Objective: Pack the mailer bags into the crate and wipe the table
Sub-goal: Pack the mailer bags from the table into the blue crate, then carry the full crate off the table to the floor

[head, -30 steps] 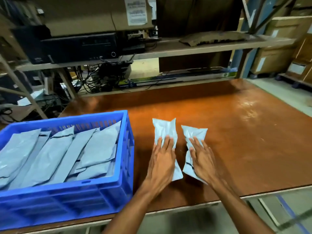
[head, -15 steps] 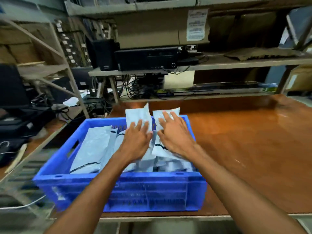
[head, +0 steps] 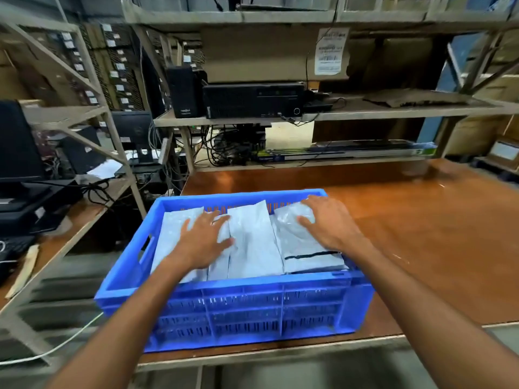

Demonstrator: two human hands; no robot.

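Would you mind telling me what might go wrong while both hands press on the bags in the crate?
The mailer bags fill the crate nearly to its rim, so they may spring up once the left hand and right hand lift. The crate stands by the front left corner of the table; a hard push could slide it off.

Left hand (head: 203, 238), right hand (head: 330, 223) atop crated mailer bags (head: 252, 242)

Left forearm (head: 132, 318) and right forearm (head: 421, 304) bare, both reaching forward from lower edge, angled inward. Left grip (head: 202, 240): palm down, fingers straight and spread, thumb splayed to right. Right grip (head: 328, 223): palm down, fingers extended forward-left, thumb out toward left grip. Grips apart, right slightly farther forward.
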